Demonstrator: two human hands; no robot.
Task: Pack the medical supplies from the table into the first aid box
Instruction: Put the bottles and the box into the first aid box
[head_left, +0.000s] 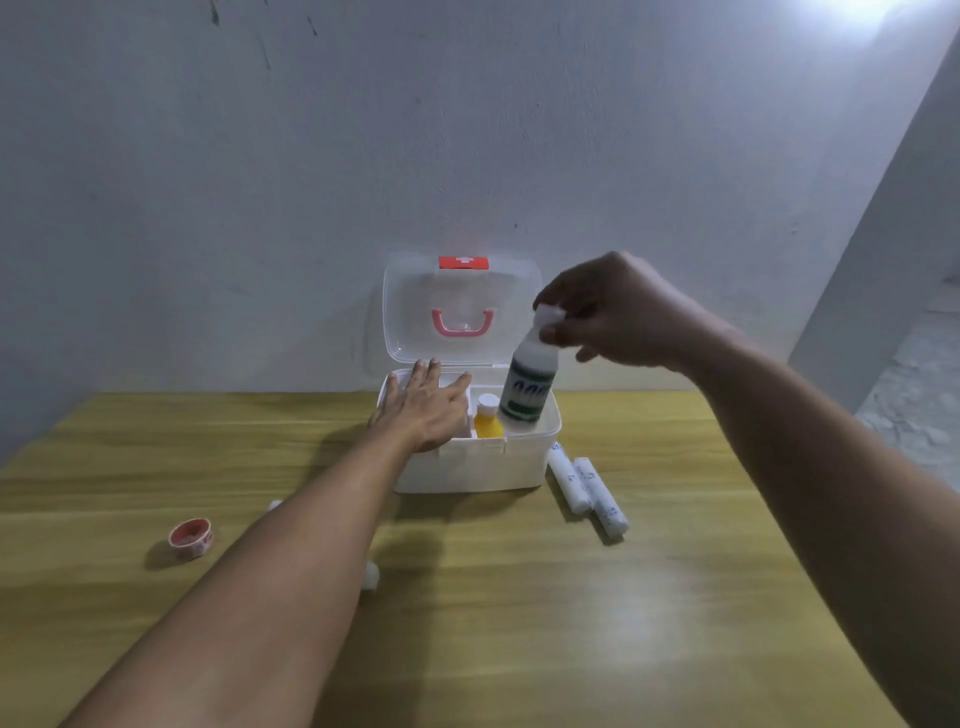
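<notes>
The white first aid box (470, 467) stands open at the table's far middle, its clear lid (460, 312) upright with a pink handle. My left hand (426, 405) lies flat, fingers spread, over the box's left compartment. My right hand (618, 312) pinches the white cap of a tall white bottle with a green label (527, 389), whose base is inside the box's right side. A small yellow bottle (488, 418) stands in the box beside it. Two white gauze rolls (587, 488) lie on the table right of the box.
A red tape roll (190, 538) sits on the wooden table (519, 623) at the left. Two small white items (371, 574) peek out from under my left forearm. A pale wall rises right behind the box.
</notes>
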